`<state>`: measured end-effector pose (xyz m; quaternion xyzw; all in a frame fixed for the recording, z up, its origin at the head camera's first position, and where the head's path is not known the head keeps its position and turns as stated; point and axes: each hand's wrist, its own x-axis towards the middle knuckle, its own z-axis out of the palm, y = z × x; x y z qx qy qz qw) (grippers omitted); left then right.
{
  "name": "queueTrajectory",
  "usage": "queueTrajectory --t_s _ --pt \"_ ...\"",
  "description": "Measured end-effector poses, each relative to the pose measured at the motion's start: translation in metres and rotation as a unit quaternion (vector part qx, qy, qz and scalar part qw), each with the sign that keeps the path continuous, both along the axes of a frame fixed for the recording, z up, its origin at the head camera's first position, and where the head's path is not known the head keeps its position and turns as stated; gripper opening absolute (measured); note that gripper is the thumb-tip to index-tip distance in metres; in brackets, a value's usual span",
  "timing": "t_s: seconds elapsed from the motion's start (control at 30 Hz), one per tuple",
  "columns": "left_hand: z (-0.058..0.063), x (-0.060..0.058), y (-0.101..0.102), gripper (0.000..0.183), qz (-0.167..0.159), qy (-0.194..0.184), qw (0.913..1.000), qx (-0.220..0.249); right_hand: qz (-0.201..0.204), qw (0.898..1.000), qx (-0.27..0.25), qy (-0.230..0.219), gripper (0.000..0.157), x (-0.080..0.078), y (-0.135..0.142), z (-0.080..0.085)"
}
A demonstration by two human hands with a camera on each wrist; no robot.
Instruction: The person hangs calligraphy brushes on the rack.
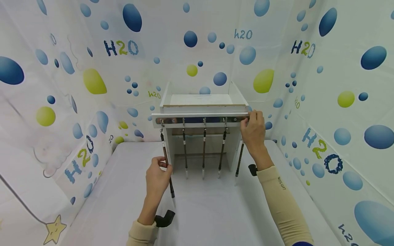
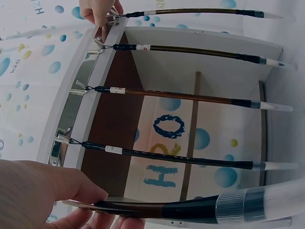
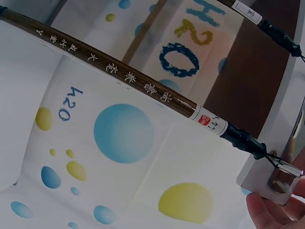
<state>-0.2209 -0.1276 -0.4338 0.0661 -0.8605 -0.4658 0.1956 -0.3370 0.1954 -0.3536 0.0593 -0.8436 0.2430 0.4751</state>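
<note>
A white hook rail (image 1: 194, 125) with a shiny metal strip runs across the front of a white stand. Several Chinese calligraphy brushes hang from its hooks by loops, tips down under clear caps. My left hand (image 1: 157, 179) pinches the leftmost brush (image 2: 133, 209) by its handle, between thumb and fingers. At the rail's other end my right hand (image 1: 253, 133) grips the corner, fingers over the top edge. Close to that hand hangs the rightmost brush (image 3: 114, 67), its dark handle lettered in white characters. The right palm is hidden in the right wrist view.
Above the rail, the stand carries an open white tray (image 1: 200, 99). Its side panel (image 1: 234, 150) reaches down to the white table (image 1: 203, 212). Behind and at both sides hang white sheets (image 1: 172, 41) printed with blue and green bubbles and H2O lettering.
</note>
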Motion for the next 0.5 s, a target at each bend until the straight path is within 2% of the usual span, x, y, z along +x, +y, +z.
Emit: queueTrajectory --t_s 0.27,0.5 --pt "0.002 -0.005 -0.001 0.039 0.0 0.001 1.0 -0.005 -0.002 1.0 -0.003 -0.006 0.026 -0.001 0.001 0.001" --pt "-0.003 -0.014 -0.004 0.039 0.009 -0.007 0.9998 -0.014 -0.002 1.0 -0.003 -0.003 0.026 -0.002 0.001 -0.001"
